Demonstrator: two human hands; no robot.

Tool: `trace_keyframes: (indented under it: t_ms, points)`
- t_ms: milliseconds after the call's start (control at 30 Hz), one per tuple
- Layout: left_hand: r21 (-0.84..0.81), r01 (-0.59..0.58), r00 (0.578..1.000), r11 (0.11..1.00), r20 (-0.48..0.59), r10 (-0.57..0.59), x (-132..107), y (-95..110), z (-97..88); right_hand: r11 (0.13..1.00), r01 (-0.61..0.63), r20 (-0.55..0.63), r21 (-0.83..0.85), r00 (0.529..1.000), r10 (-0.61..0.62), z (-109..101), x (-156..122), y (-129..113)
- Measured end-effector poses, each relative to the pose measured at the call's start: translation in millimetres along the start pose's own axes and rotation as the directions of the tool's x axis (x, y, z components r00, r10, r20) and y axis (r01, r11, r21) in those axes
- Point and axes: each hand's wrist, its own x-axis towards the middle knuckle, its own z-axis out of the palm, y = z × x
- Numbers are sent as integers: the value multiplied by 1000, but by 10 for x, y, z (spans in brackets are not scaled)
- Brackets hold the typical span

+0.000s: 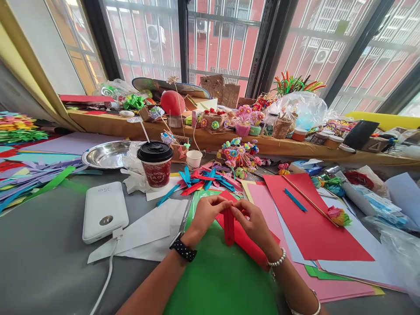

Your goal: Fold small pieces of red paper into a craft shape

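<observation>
Between my two hands hangs a folded red paper strip (229,229), held near its top end. My left hand (210,213) pinches it from the left, thumb and forefinger together. From the right, my right hand (248,215) grips the same end, fingertips almost touching the left ones. Beneath them a larger piece of red paper (254,249) lies slantwise on a green sheet (210,284). Just beyond my hands is a pile of blue and red paper strips (210,177).
A lidded drink cup (155,168), a small paper cup (194,160) and a metal plate (106,155) stand left. Nearer is a white power bank (105,212) with its cable. Red card (315,218) tops the paper sheets at right, bearing a stick (310,200). Pipe-cleaner flowers (238,153) stand behind.
</observation>
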Motion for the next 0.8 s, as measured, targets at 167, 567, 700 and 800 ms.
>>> trace_keyframes:
  t_ms: [167,567,700,800]
  points:
    - [3,-4,1000,1000,-15,4,-4,-14,7,1000,1,3,-23,1000,-1,3,-3,-4]
    - [29,-43,999,999,-29,44,-1,-49,10,999,-5,7,-38,1000,5,0,-1,11]
    - [-56,-17,999,998,28,18,11,-44,2,1000,-27,-23,0,999,27,-5,5,7]
    - [-125,17,997,992,79,-7,14,-26,-10,998,-45,-64,32,997,47,5,8,6]
